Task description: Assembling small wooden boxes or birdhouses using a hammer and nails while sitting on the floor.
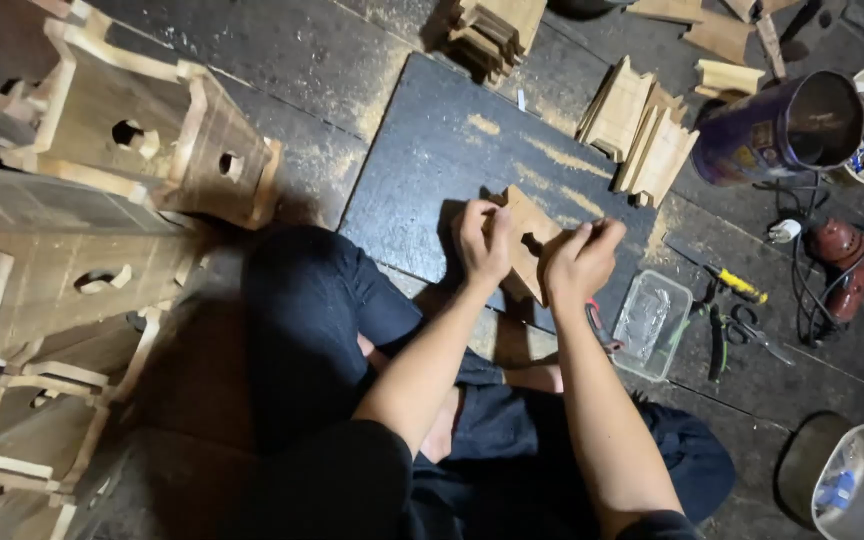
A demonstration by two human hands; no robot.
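Wooden panel [527, 240], edges hidden under both hands [482, 240] [580, 262].

Flat notched wooden piece [524, 245]: edges covered by both hands | stacked pale wooden box frames [62, 230]: cut off at left edge | grey plastic tub [857, 485]: cropped bottom right, contents too blurred to identify | person's shoulders: out of frame
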